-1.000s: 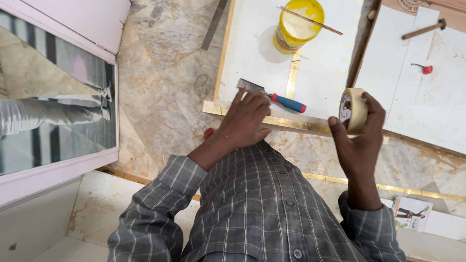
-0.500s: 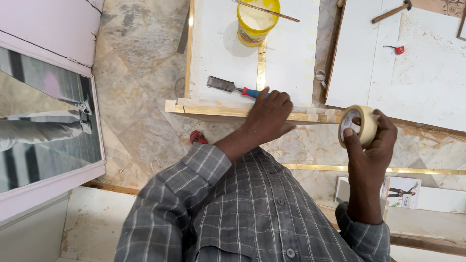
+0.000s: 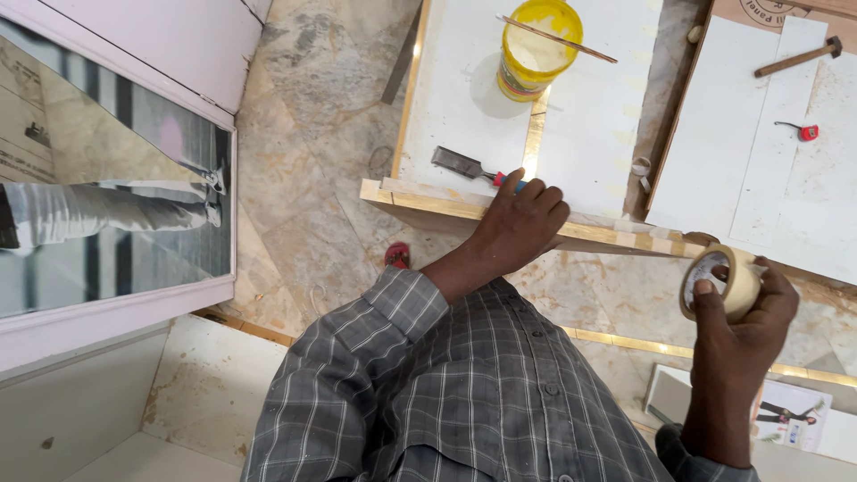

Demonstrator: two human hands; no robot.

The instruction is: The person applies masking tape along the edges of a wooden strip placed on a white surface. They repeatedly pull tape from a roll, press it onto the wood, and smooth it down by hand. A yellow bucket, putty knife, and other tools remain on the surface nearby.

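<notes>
While left hand [image 3: 522, 223] presses flat on the gold-edged strip [image 3: 446, 203] at the white panel's [image 3: 464, 98] edge, right hand [image 3: 745, 312] grips the light, stiff tape roll [image 3: 719, 281] by its rim, held off-board.

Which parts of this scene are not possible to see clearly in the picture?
Head view only:
- Chisel: handle end hidden under the left hand.
- Masking tape roll: far side covered by the right hand.
- Yellow bucket: contents unclear.
- Hammer: handle's end cut by the top-right edge.
</notes>
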